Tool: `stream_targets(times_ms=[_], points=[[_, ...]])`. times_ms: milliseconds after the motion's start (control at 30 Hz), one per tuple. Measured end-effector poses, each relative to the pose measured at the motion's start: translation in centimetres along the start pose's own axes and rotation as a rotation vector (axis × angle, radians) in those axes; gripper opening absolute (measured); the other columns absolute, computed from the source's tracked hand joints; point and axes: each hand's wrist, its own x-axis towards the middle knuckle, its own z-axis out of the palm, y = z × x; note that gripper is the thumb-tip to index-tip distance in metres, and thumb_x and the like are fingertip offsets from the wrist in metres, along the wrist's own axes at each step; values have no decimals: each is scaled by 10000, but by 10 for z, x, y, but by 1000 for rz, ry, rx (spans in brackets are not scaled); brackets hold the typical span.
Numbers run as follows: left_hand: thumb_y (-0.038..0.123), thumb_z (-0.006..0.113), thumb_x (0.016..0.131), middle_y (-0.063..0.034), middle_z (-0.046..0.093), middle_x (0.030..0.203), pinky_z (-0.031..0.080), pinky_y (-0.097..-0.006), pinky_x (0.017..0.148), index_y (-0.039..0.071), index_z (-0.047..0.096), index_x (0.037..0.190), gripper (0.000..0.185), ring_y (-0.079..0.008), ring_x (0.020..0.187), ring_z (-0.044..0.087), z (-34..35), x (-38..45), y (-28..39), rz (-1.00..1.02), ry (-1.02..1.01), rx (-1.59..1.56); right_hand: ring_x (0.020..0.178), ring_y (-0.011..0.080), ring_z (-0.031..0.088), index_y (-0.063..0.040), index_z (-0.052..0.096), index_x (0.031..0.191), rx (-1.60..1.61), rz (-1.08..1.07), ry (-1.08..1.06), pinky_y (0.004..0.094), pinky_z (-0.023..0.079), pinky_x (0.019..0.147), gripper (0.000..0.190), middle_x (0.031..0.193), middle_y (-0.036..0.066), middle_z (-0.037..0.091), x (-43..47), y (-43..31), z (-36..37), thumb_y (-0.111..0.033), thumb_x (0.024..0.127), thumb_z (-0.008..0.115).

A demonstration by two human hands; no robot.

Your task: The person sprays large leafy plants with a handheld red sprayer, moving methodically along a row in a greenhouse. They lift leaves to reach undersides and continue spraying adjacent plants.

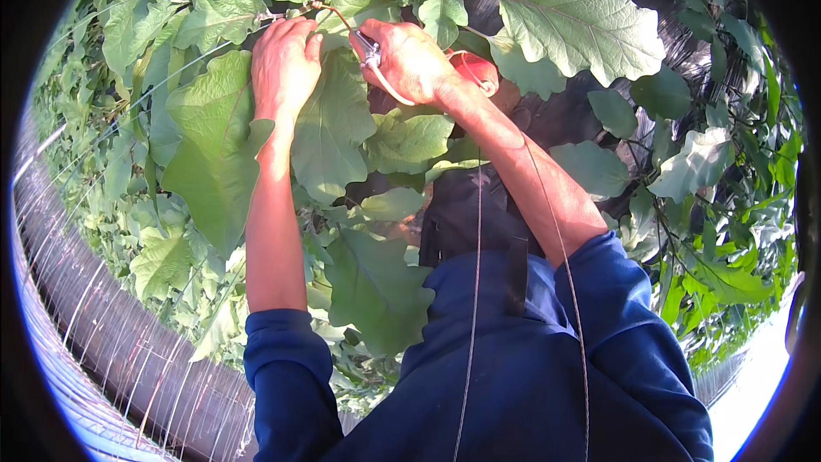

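My right hand [407,61] is closed around a small metal hand tool [367,50], perhaps pruning snips, with a pale cord or handle curving below it. From the tool's tip a thin reddish-brown strand [333,11] runs up and left to a stem. Beside it, at the upper left, my left hand [287,67] lies back up against the plant, its fingertips near that stem and a taut string. What its fingers hold, if anything, is hidden. Large lobed leaves [215,135], like those of an eggplant, surround both hands. A red round object [476,72] shows just behind my right wrist.
Dense leafy plants stand on both sides. Light strings [154,86] cross the foliage at the upper left. Dark plastic sheeting [564,109] shows between leaves at right. A dark bag [465,212] is at my front, and two thin cords [476,282] hang over my blue clothing.
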Motion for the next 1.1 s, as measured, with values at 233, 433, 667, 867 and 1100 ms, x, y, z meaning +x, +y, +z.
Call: stream_targets(times_ms=[233, 433, 667, 867, 1100], points=[[262, 705, 973, -121, 751, 1233, 508, -427, 1059, 38, 762, 1162, 299, -319, 1219, 659, 3, 6, -4, -42, 4, -6, 1108, 374, 710, -92, 692, 1213, -175, 63, -68, 476, 561, 959, 365, 1129, 195, 755, 46, 41, 21, -326, 946, 605], [379, 658, 1034, -105, 692, 1383, 500, -399, 1062, 119, 727, 1309, 385, -308, 1263, 654, -3, 12, -14, -212, -144, 0, 969, 448, 726, 7, 709, 1027, -116, -186, 96, 526, 577, 819, 275, 978, 271, 738, 67, 77, 43, -231, 894, 674], [375, 676, 1024, -84, 726, 1229, 545, -374, 854, 106, 727, 1298, 387, -250, 909, 709, -7, 10, -6, -276, -164, -66, 923, 453, 726, 7, 715, 973, -126, -174, 31, 511, 579, 785, 241, 937, 271, 732, 63, 81, 40, -212, 919, 630], [358, 678, 1015, -107, 726, 1251, 532, -411, 933, 119, 730, 1297, 373, -305, 1069, 691, -7, 11, -2, -232, -147, -42, 912, 464, 717, 0, 692, 994, -23, -110, 58, 519, 570, 788, 216, 929, 274, 721, 48, 72, 35, -189, 916, 624], [224, 727, 952, -170, 745, 1215, 521, -419, 1033, 12, 745, 1200, 327, -336, 1166, 686, -10, 19, 24, 13, -29, -27, 847, 423, 641, -27, 582, 1109, 167, -120, 91, 469, 541, 772, 316, 929, 166, 607, -42, 66, 13, -131, 863, 751]])
